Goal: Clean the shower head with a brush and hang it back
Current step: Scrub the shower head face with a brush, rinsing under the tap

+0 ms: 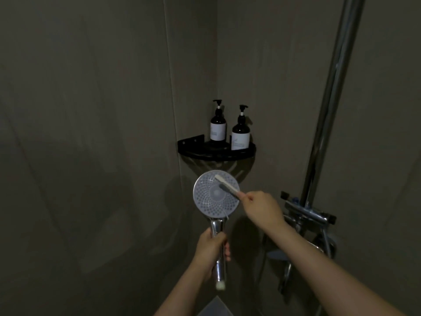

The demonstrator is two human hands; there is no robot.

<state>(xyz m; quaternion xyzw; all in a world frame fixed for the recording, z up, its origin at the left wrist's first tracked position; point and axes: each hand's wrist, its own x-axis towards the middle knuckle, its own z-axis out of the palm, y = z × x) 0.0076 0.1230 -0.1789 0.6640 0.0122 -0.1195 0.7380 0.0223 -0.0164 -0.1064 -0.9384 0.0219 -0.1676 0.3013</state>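
Behind the right hand (259, 207) — brush (227, 186) handle hidden

Pretty dim and murky overall, walls (91, 110) go soft and grainy. Chrome pole (328, 106) catches some glare, and wide-angle bending shows at the edges.

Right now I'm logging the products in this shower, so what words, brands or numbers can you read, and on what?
Left pump bottle: pale label, print too blurred to read.
Right pump bottle: pale label with faint lines of print, too small and blurred to read.
Shower head, brush, corner shelf and mixer valve: no text visible.
Nothing legible anywhere in this view.
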